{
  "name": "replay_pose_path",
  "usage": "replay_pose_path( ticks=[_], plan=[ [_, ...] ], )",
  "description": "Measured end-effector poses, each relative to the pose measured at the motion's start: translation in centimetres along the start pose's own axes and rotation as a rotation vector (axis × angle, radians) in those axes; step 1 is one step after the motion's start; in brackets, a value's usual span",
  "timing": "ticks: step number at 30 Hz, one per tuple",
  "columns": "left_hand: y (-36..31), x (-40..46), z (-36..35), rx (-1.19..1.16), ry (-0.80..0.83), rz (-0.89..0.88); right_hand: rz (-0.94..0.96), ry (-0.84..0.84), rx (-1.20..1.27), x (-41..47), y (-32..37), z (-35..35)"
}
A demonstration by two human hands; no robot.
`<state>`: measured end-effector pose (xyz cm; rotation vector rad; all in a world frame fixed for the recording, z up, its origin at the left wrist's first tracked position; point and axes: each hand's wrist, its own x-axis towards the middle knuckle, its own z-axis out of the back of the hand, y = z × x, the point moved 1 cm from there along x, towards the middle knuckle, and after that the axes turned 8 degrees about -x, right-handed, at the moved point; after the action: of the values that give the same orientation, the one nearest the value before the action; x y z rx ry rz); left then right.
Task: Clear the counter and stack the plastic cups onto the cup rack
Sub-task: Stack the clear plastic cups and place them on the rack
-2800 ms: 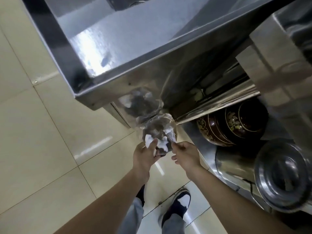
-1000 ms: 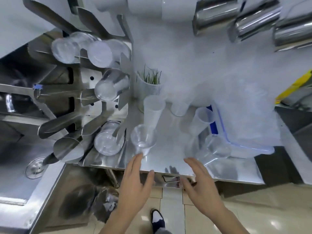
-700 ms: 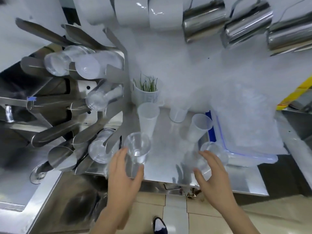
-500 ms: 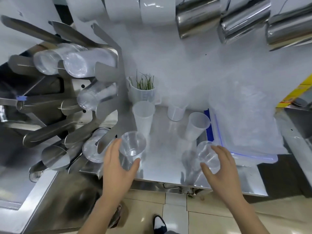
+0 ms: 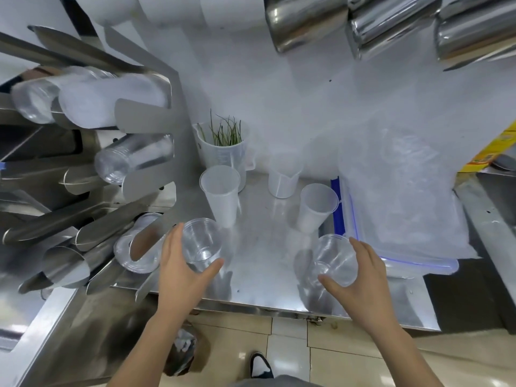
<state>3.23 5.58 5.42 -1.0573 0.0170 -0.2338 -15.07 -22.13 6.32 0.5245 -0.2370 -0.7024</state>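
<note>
On the steel counter [image 5: 259, 263] stand two clear plastic cups. My left hand [image 5: 181, 272] wraps around the left clear cup [image 5: 201, 243], thumb and fingers touching its sides. My right hand [image 5: 360, 277] curls around the right clear cup [image 5: 333, 259]. Behind them stand two frosted cups, a tall one [image 5: 222, 195] and a shorter one [image 5: 315, 206], plus a small measuring cup [image 5: 283, 177]. The steel cup rack [image 5: 156, 169] at the left holds several stacks of cups lying in its chutes.
A white jug with green stems [image 5: 223, 143] stands at the wall. A clear lidded box under a plastic bag [image 5: 405, 208] fills the counter's right side. Steel pitchers [image 5: 391, 20] hang above. A sink [image 5: 30, 317] lies to the left, tiled floor below.
I turned from the bin under the sink up to the counter. Both hands reached forward and closed around the two clear cups.
</note>
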Motion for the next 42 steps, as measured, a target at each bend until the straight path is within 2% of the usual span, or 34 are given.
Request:
replay_pose_path(
  ticks=[9, 16, 23, 32, 42],
  plan=[
    [0.2, 0.6, -0.9, -0.004, -0.058, 0.028, 0.096, 0.07, 0.024, 0.6, 0.8, -0.9],
    [0.1, 0.4, -1.0, -0.046, -0.081, 0.026, 0.1, 0.137, 0.101, 0.8, 1.7, -1.8],
    [-4.4, 0.4, -0.2, -0.291, -0.103, -0.037, 0.085, 0.176, 0.194, 1.0, 2.8, -2.6],
    [-11.7, -0.4, -1.7, -0.504, 0.048, -0.266, 0.068, 0.244, 0.258, 1.4, 4.1, -3.5],
    [-10.8, -2.2, -5.4, -0.422, 0.221, -0.163, 0.103, 0.251, 0.3, 1.5, 4.9, -3.5]
  ],
)
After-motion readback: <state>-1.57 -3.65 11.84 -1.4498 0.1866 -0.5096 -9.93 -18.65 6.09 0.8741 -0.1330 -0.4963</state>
